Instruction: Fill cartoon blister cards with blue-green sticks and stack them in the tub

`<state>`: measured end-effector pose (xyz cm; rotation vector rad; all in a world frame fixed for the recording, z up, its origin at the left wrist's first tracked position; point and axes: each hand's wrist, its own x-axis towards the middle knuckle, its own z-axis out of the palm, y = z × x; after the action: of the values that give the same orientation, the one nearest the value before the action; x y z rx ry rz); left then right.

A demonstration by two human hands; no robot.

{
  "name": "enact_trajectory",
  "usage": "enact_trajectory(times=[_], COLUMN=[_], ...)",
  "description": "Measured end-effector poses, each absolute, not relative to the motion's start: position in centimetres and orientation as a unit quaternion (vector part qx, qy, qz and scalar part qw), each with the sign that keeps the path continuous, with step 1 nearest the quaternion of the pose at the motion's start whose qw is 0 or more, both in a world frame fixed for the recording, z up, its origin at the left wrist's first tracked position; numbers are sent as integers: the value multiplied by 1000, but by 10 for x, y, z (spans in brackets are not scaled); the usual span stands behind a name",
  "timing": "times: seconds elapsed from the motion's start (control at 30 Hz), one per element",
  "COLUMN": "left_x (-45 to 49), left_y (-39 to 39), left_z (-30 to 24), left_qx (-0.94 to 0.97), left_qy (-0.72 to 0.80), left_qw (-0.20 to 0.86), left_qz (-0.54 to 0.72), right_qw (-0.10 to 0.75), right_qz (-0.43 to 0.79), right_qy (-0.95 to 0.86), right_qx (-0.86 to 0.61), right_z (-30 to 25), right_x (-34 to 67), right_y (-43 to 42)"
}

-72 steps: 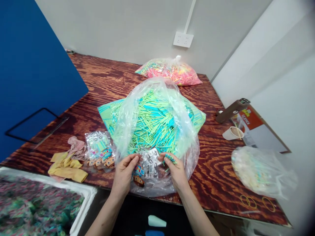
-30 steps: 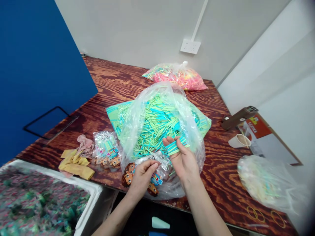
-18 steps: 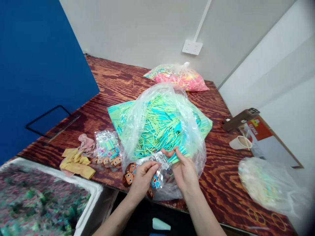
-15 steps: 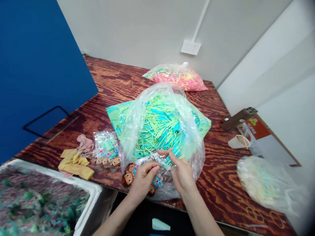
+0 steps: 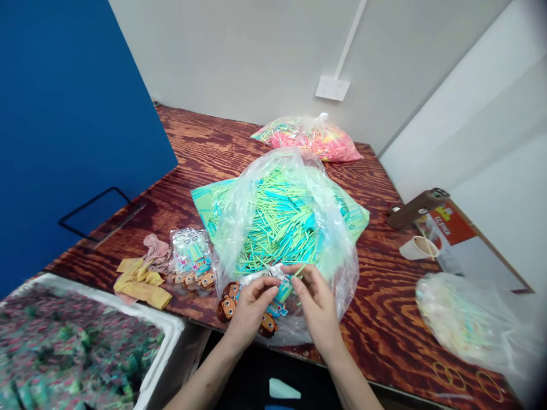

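Note:
A large clear plastic bag (image 5: 231, 242) lies open in front of me, heaped with thin green and blue sticks (image 5: 282, 216). At its near edge, small clear packets printed with a cartoon face (image 5: 228, 307) lie partly under my hands. My left hand (image 5: 252, 307) is closed, thumb and forefinger pinching the edge of one packet. Green and blue sticks (image 5: 284, 291) show in that packet, between the hands. My right hand (image 5: 318, 304) is closed on a thin green stick (image 5: 300, 270) at the packet's opening. Its fingers hide part of what they hold.
Filled packets (image 5: 191, 256) lie at left beside yellow and pink cloths (image 5: 143, 282). A tied bag of pink and green sticks (image 5: 314, 139) is at the back. To the right are a brown flask (image 5: 416, 209), a paper cup (image 5: 416, 249), another plastic bag (image 5: 453, 319) and rubber bands (image 5: 448, 376).
The bunch of sticks in my right hand is now mostly in the packet between my hands, and one green stick shows at the fingertips. The view has shifted slightly.

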<state>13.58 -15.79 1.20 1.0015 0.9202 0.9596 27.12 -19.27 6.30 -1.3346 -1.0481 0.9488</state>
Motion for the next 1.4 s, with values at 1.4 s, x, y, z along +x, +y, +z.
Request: enact_trajectory(times=[1.4], left_x=[-9], left_y=[-63], left_z=[8], left_qx=[526], left_qy=[662], left_qw=[237], left_qz=[478], right_qw=[379], right_qz=[440], right_qy=[-584], right_qx=[-567], right_z=[33], right_x=[264], right_y=[-204])
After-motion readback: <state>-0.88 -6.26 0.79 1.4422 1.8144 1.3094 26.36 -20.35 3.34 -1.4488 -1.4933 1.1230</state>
